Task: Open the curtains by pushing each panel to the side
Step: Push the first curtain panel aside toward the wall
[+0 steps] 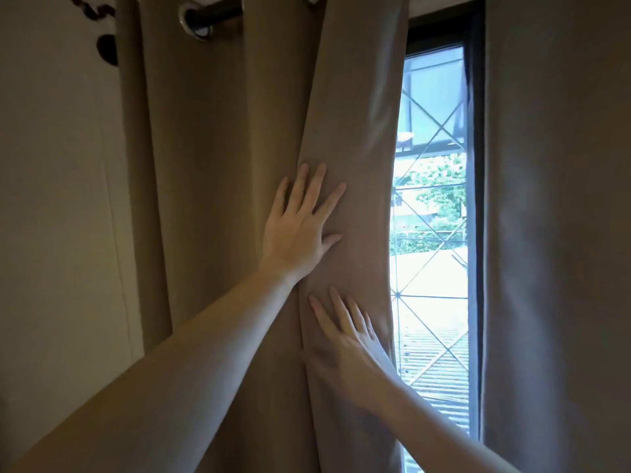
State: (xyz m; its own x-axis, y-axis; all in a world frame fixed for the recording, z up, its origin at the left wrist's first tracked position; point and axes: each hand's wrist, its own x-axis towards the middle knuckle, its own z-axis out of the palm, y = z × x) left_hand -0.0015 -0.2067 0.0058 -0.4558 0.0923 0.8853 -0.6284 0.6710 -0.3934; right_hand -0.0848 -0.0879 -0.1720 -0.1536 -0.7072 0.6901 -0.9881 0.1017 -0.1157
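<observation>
My left hand (297, 230) lies flat on the left curtain panel (345, 131), fingers spread apart and pressed against the bunched tan cloth, gripping nothing. My right hand (348, 343) rests just below it on the same fold, also flat with fingers splayed, close to the panel's inner edge. This panel hangs gathered in folds from the dark rod (218, 10) by its metal rings (one ring shows clearly near the top). The right curtain panel (556, 233) hangs straight at the far side. Between the two panels a narrow strip of window (433, 206) shows, with diagonal grille bars across the glass.
</observation>
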